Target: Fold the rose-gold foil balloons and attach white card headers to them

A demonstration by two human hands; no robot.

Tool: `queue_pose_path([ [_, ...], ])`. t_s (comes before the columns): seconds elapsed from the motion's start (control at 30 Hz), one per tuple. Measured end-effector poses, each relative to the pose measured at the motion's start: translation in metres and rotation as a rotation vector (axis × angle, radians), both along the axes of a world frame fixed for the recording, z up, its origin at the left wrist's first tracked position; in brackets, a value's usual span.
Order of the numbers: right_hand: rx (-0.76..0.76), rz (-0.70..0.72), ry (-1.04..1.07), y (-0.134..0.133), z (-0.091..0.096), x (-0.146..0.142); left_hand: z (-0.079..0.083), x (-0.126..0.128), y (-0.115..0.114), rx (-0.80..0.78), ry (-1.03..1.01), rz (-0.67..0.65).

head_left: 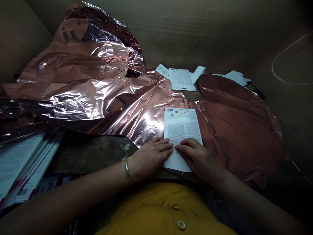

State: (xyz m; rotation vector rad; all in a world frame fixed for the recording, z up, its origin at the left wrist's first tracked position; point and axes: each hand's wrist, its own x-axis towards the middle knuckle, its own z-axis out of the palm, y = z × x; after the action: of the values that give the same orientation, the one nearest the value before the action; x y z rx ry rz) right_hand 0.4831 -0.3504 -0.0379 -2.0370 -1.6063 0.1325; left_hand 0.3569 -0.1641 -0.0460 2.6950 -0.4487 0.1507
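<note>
A flat white printed card packet (182, 125) lies in front of me on shiny copper-pink foil. Small print covers its upper part, with a barcode at the top left; the lower end is plain white. My left hand (153, 155) rests flat at the packet's lower left edge, its stretched fingertips touching it. Over the lower right side, my right hand (195, 155) has thumb and fingers drawn together in a pinch on the packet. What lies under the right fingertips is hidden.
Crumpled foil (80, 94) is heaped at the left and spreads right. Behind sits an unfolded white printed box (181, 78) with flaps out. Stacked printed cards (26, 166) lie at the left. Wooden panels (195, 36) enclose the back; a white cable (281, 76) hangs at right.
</note>
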Motion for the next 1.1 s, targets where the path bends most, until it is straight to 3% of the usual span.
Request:
queue_pose_path([
  [0.57,0.022,0.134,-0.068,-0.0062,0.0031,0.0025,-0.0018,-0.0011,-0.0015,0.007,-0.001,0.025],
  [0.73,0.048,0.086,-0.094,-0.0042,0.0023,0.0039,-0.0028,-0.0009,-0.0011,-0.001,-0.015,0.026],
  [0.93,-0.009,0.164,-0.033,-0.0084,0.0012,0.0055,-0.0028,-0.0008,-0.0007,-0.005,0.001,0.026],
  [1.1,0.012,0.117,-0.03,-0.0076,-0.0044,0.0101,-0.0017,-0.0013,-0.0007,-0.004,-0.009,0.031],
])
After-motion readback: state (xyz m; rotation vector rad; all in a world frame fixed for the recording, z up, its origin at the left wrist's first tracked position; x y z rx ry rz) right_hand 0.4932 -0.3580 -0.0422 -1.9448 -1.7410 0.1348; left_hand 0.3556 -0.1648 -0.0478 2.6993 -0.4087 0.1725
